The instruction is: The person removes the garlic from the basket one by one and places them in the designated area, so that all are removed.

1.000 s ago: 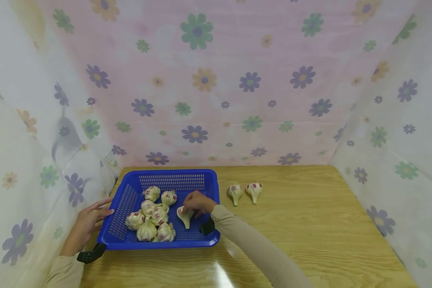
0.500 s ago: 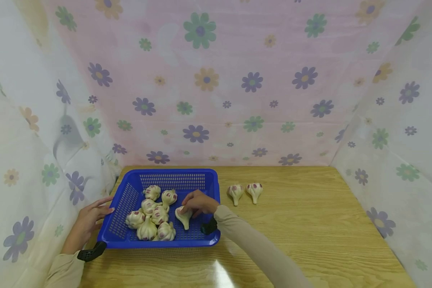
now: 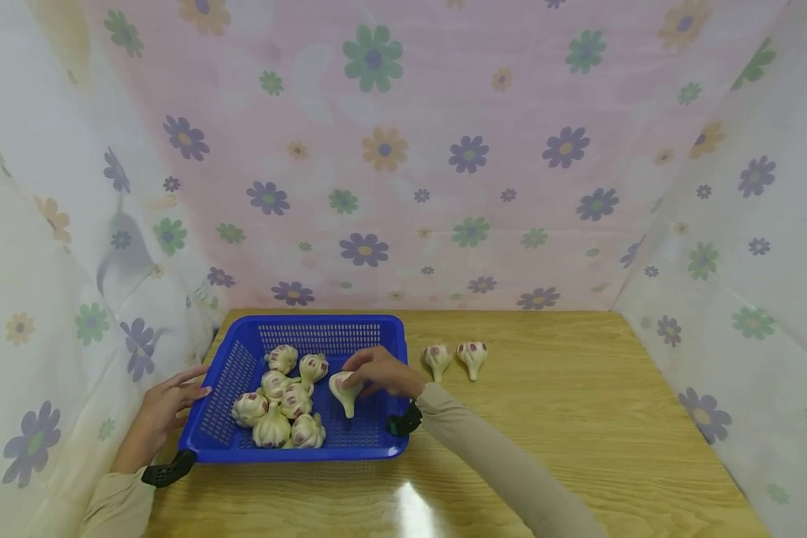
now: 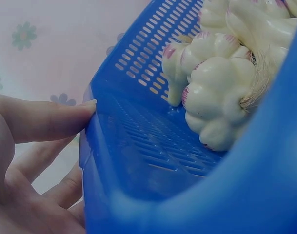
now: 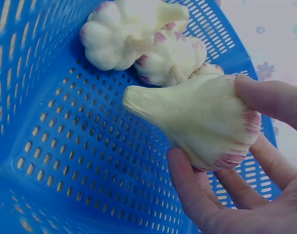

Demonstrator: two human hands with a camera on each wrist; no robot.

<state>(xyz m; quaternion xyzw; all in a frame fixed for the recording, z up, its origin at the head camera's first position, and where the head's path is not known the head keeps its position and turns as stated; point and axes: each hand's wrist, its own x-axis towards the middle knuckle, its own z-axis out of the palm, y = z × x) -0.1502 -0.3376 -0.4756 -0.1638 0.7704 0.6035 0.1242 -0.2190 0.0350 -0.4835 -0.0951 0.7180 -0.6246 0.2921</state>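
Note:
My right hand holds a garlic bulb over the right part of the blue basket. In the right wrist view, thumb and fingers grip the purple-streaked end of this garlic bulb, and its stem points away from the palm. Several more garlic bulbs lie grouped in the basket's left half. At the basket's left side, my left hand touches the rim with its fingertips. The left wrist view shows one fingertip on the rim and the other fingers of the left hand along the outer wall.
Two garlic bulbs lie side by side on the wooden table, right of the basket. Flower-printed cloth walls off the back and both sides. The left cloth stands close to my left arm.
My right hand has lifted the garlic bulb slightly and drawn back a little to the right. The left hand stays at the basket's left rim.

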